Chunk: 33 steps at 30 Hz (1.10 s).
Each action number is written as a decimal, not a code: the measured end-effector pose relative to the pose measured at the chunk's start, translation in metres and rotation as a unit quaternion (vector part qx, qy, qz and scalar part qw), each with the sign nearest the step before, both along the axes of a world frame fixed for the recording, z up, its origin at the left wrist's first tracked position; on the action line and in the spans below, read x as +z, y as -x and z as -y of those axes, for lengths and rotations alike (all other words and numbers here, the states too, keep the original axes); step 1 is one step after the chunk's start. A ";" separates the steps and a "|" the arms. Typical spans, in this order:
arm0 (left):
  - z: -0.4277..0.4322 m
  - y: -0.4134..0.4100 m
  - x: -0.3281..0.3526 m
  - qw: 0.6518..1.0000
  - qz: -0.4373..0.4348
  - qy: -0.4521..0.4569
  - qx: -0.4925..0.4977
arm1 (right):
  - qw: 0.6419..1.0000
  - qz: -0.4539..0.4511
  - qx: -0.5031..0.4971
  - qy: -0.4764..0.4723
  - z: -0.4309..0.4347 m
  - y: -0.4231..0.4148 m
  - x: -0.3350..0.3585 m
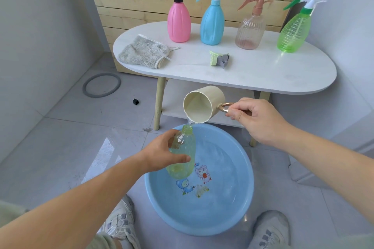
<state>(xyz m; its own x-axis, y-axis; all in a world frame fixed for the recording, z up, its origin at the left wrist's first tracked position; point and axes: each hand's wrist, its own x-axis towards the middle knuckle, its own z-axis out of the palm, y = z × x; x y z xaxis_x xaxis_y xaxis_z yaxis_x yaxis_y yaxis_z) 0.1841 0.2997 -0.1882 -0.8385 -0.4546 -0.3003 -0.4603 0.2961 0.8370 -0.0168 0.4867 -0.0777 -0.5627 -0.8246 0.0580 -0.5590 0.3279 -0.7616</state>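
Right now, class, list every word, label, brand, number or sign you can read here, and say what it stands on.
None can be read.
On the basin: cartoon pictures only, no letters visible.
The bottle in the left hand and the cup in the right hand: plain.
The pink spray bottle, blue spray bottle, clear spray bottle, green spray bottle: no labels.
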 end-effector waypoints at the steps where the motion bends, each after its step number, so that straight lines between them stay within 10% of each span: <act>1: 0.000 0.000 0.000 1.000 0.000 0.000 0.000 | 1.000 -0.003 0.001 0.000 0.000 0.000 0.000; 33: 0.004 0.001 -0.007 1.000 -0.003 -0.011 0.000 | 0.988 -0.142 0.064 0.005 0.001 0.001 -0.002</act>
<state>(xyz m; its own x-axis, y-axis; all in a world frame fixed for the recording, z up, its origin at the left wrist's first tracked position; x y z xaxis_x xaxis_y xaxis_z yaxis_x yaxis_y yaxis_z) 0.1826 0.2954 -0.1951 -0.8403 -0.4479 -0.3053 -0.4553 0.2775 0.8460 -0.0177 0.4859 -0.0800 -0.4138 -0.8866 0.2068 -0.7865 0.2338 -0.5716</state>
